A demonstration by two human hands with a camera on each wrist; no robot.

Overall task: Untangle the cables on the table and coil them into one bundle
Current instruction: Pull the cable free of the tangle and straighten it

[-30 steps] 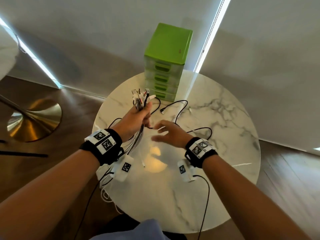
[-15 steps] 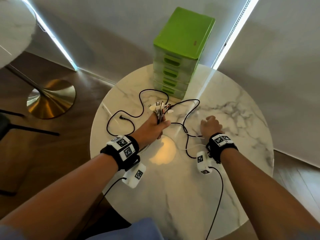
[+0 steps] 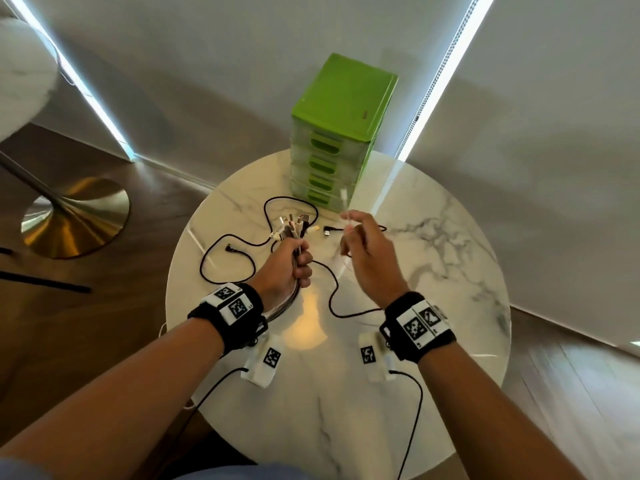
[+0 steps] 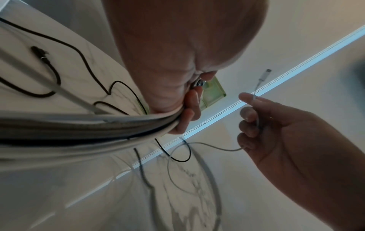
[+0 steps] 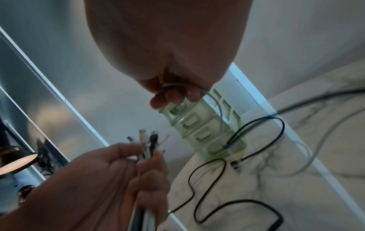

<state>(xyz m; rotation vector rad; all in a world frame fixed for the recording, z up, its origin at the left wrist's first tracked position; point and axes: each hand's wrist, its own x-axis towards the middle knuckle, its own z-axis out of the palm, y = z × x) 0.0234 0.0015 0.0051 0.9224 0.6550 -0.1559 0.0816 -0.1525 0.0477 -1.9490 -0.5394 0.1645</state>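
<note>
**White cable lifted toward the gathered bunch**

While a bunch of cables (image 3: 290, 237) is gripped in the fist of the left hand (image 3: 284, 268), with the plug ends fanned out above the knuckles at the centre of the head view, a thin white cable (image 4: 256, 100) is pinched between thumb and fingers of the right hand (image 3: 367, 258), raised just right of centre. Neither hand is open. Two black cables (image 3: 239, 252) are seen lying loose in loops on the marble table (image 3: 433, 306), left of and below the hands, and a small black plug (image 3: 327, 231) lies between the hands, in front of the green drawer unit (image 3: 341, 133) at the upper centre.

The step in hand is judged to be gathering: one end is being collected at a time, and coiling has not been started. The next move would call for the white cable's plug to be laid beside the others in the left fist without the grip being loosened, and for the black loops to be drawn free afterwards.

In the left wrist view the white cable's plug is shown standing above the right fingertips, with its slack trailing down to the table; this is faint in the head view. In the right wrist view the fanned plugs (image 5: 148, 140) are seen close, though blurred.
</note>
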